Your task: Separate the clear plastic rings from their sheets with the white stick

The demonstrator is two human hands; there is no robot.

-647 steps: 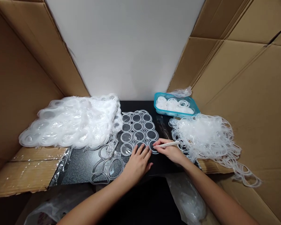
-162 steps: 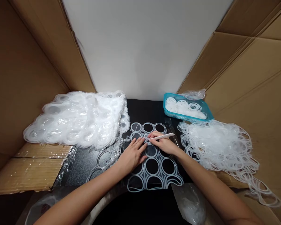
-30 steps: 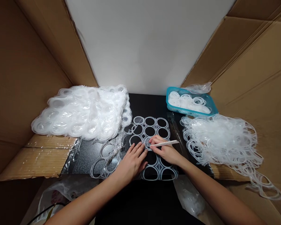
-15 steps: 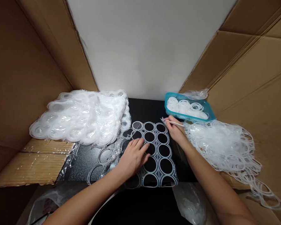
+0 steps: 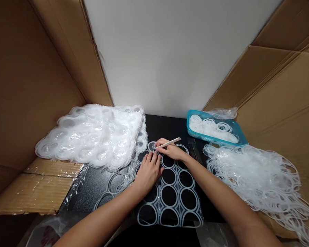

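The ring sheet [image 5: 177,185] and tray [image 5: 213,138] look like smooth plastic, the stack [image 5: 92,133] glossy, the cardboard [image 5: 280,79] matt.

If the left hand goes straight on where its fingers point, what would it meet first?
Most likely the right hand, which holds the white stick, just ahead of the left hand; the exact gap is unclear.

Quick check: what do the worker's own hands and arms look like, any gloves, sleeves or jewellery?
The left hand and right hand are gloveless. The left forearm and right forearm are bare, with no sleeve, watch or bracelet visible; no rings can be made out.
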